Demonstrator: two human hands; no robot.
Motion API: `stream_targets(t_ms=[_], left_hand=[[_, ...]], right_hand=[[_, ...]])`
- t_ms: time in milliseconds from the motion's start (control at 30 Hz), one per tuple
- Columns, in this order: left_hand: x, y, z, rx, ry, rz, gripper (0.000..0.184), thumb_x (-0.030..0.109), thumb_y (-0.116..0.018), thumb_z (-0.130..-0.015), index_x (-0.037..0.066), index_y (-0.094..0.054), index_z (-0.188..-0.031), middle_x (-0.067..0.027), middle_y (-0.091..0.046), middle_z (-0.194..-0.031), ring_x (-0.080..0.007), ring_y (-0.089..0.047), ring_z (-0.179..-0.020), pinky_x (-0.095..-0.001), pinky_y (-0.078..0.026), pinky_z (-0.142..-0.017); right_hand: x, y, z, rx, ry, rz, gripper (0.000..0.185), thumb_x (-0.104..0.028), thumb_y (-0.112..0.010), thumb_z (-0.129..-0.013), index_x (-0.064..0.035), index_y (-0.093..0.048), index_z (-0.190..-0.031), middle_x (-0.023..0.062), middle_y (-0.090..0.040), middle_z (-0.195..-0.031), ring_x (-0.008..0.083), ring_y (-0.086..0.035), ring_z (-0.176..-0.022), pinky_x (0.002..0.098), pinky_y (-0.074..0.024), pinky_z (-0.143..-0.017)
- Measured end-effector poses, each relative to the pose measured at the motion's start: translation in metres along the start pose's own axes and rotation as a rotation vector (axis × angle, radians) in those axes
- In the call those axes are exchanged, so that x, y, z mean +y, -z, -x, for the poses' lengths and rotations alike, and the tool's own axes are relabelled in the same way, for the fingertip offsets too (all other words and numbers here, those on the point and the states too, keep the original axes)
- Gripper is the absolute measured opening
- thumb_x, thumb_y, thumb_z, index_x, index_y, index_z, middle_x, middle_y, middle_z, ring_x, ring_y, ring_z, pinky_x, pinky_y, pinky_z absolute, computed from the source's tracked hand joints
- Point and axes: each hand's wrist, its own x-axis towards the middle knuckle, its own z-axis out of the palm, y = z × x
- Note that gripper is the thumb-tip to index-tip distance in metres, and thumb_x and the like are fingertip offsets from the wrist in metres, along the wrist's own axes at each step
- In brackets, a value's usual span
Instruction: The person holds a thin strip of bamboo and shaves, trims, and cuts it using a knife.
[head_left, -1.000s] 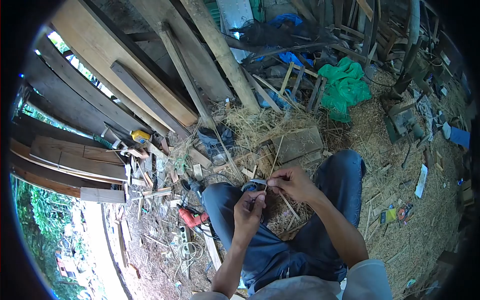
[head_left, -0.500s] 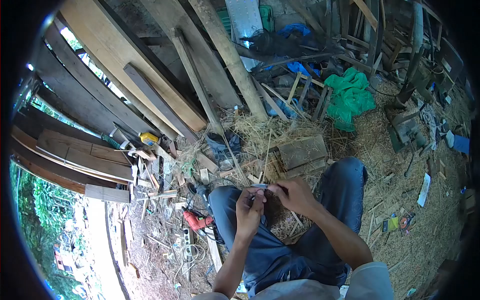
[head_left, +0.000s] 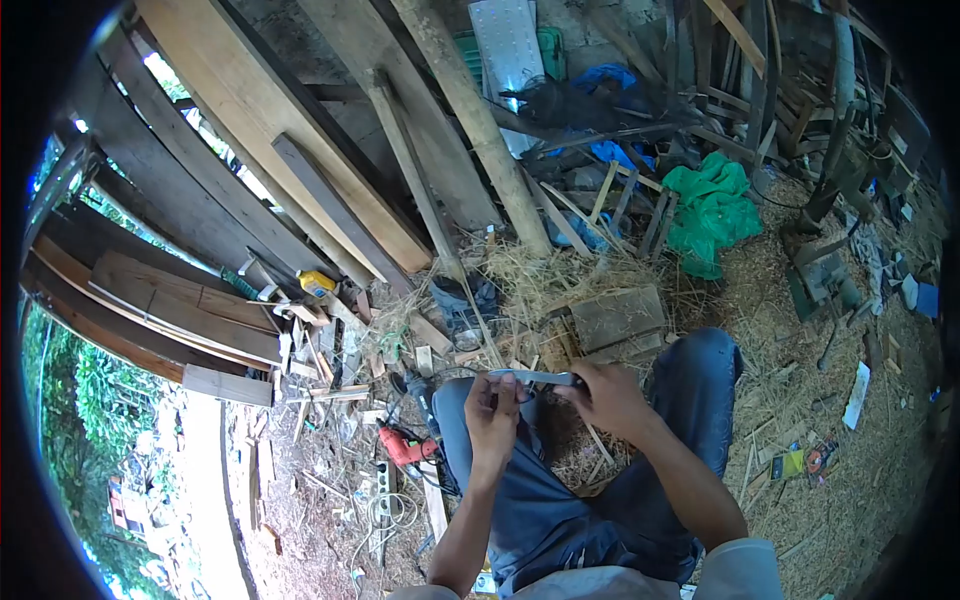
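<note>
A thin grey blade with a dark end (head_left: 535, 377) spans the gap between my two hands, level above my bent knees. My left hand (head_left: 493, 415) is closed, its thumb and fingers pinching the pale end of the blade. At the dark end, my right hand (head_left: 612, 400) is closed with its fingers curled round it. Whether the left fingers also hold something small cannot be made out. Below the hands are my dark trousers (head_left: 560, 510) and straw-strewn ground.
A red power drill (head_left: 405, 445) lies left of my knee, near a power strip (head_left: 385, 490) with a coiled cable. Ahead are a wooden block (head_left: 618, 318), a leaning pole (head_left: 480, 130) and planks (head_left: 270, 120). Green plastic sheeting (head_left: 712, 215) and a yellow bottle (head_left: 317, 282) lie farther off.
My right hand has moved right, away from the left, so more of the blade and its dark end show. The left hand keeps its pinch. The view has shifted slightly.
</note>
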Motion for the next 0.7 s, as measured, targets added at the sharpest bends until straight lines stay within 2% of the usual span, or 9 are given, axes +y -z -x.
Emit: stream_targets(t_ms=[100,167,200,267,400,467,500,567,700], left_hand=[[0.003,-0.003,0.006,-0.078,0.032,0.092,0.008,0.013,-0.056,-0.093,0.006,-0.053,-0.094,-0.0038,-0.058,-0.080,-0.0032,-0.038,-0.056,-0.0180,-0.029,-0.047],[0.000,-0.009,0.012,-0.113,0.096,0.108,0.008,0.012,-0.056,-0.093,0.005,-0.054,-0.096,-0.0042,-0.059,-0.083,-0.0035,-0.038,-0.058,-0.0181,-0.030,-0.048],[-0.002,-0.012,0.015,-0.138,0.156,0.122,0.009,0.012,-0.057,-0.092,0.005,-0.055,-0.098,-0.0047,-0.060,-0.085,-0.0039,-0.039,-0.059,-0.0182,-0.031,-0.049],[-0.012,-0.014,0.020,-0.177,0.174,0.129,0.013,0.013,-0.055,-0.094,0.005,-0.055,-0.104,-0.0030,-0.062,-0.085,-0.0027,-0.044,-0.060,-0.0185,-0.036,-0.049],[-0.014,-0.021,0.028,-0.192,0.142,0.091,0.014,0.010,-0.055,-0.093,0.002,-0.055,-0.105,-0.0041,-0.060,-0.083,-0.0041,-0.044,-0.058,-0.0195,-0.036,-0.050],[-0.012,-0.020,0.030,-0.239,0.117,0.089,0.014,0.011,-0.055,-0.093,0.004,-0.054,-0.106,-0.0040,-0.058,-0.082,-0.0046,-0.042,-0.056,-0.0190,-0.033,-0.050],[-0.012,-0.021,0.031,-0.240,0.117,0.092,0.014,0.011,-0.055,-0.093,0.004,-0.054,-0.106,-0.0040,-0.058,-0.082,-0.0046,-0.042,-0.056,-0.0190,-0.033,-0.050],[-0.011,-0.025,0.029,-0.213,0.119,0.101,0.012,0.010,-0.053,-0.094,0.004,-0.054,-0.104,-0.0043,-0.057,-0.081,-0.0047,-0.041,-0.056,-0.0192,-0.033,-0.050],[-0.007,-0.024,0.036,-0.197,0.136,0.097,0.009,0.008,-0.051,-0.094,0.005,-0.053,-0.103,-0.0046,-0.056,-0.081,-0.0047,-0.040,-0.056,-0.0193,-0.033,-0.050]], right_hand=[[0.003,0.006,-0.002,-0.008,-0.050,0.051,0.026,-0.030,-0.068,-0.079,-0.0065,-0.062,-0.088,0.0139,-0.064,-0.072,0.0329,-0.063,-0.066,0.0444,-0.0492,-0.061],[0.009,0.002,-0.006,-0.089,-0.193,0.107,0.023,-0.030,-0.071,-0.073,-0.0089,-0.065,-0.080,0.0142,-0.064,-0.070,0.0327,-0.064,-0.067,0.0433,-0.0509,-0.062],[0.011,-0.003,-0.004,-0.087,-0.202,0.114,0.023,-0.030,-0.071,-0.073,-0.0089,-0.065,-0.080,0.0142,-0.064,-0.070,0.0327,-0.064,-0.067,0.0433,-0.0509,-0.062],[0.011,-0.014,-0.002,0.050,-0.075,0.118,0.019,-0.028,-0.072,-0.069,-0.0103,-0.067,-0.074,0.0147,-0.064,-0.067,0.0326,-0.065,-0.067,0.0430,-0.0520,-0.062],[0.006,-0.009,-0.005,0.008,-0.075,0.188,0.016,-0.024,-0.070,-0.067,-0.0105,-0.067,-0.075,0.0146,-0.063,-0.064,0.0321,-0.065,-0.063,0.0427,-0.0523,-0.060],[0.021,-0.011,-0.015,0.147,-0.231,0.187,0.015,-0.024,-0.070,-0.066,-0.0111,-0.067,-0.073,0.0151,-0.062,-0.062,0.0322,-0.065,-0.061,0.0421,-0.0522,-0.058],[0.017,-0.011,-0.012,0.147,-0.231,0.190,0.015,-0.024,-0.070,-0.066,-0.0111,-0.067,-0.073,0.0151,-0.062,-0.062,0.0322,-0.065,-0.061,0.0421,-0.0522,-0.058],[0.007,-0.010,-0.008,0.093,-0.089,0.194,0.013,-0.024,-0.069,-0.068,-0.0111,-0.067,-0.072,0.0149,-0.062,-0.061,0.0328,-0.065,-0.060,0.0419,-0.0522,-0.057],[0.010,-0.016,-0.008,0.150,-0.077,0.160,0.014,-0.023,-0.068,-0.070,-0.0097,-0.067,-0.072,0.0163,-0.062,-0.062,0.0341,-0.065,-0.062,0.0424,-0.0524,-0.057]])
